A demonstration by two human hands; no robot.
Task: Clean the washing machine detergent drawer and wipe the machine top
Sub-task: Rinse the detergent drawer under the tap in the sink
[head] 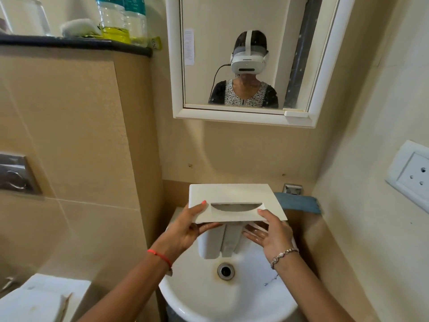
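Beige-tiled bathroom, head view. Nearest to me lies the white sink, its drain at the centre of the bowl; a white toilet lid shows at lower left. Above the bowl both hands hold the detergent drawer, its white front panel facing up and its compartments hanging down toward the drain. My left hand pinches the panel's left end, thumb on top and fingers beneath. My right hand clamps the right end likewise, its wet fingers spread under the panel. Behind the drawer, to the right, lies a blue cloth. A wall socket sits on the right wall and a metal flush plate on the left. Farthest are the white-framed mirror and a dark shelf carrying bottles.
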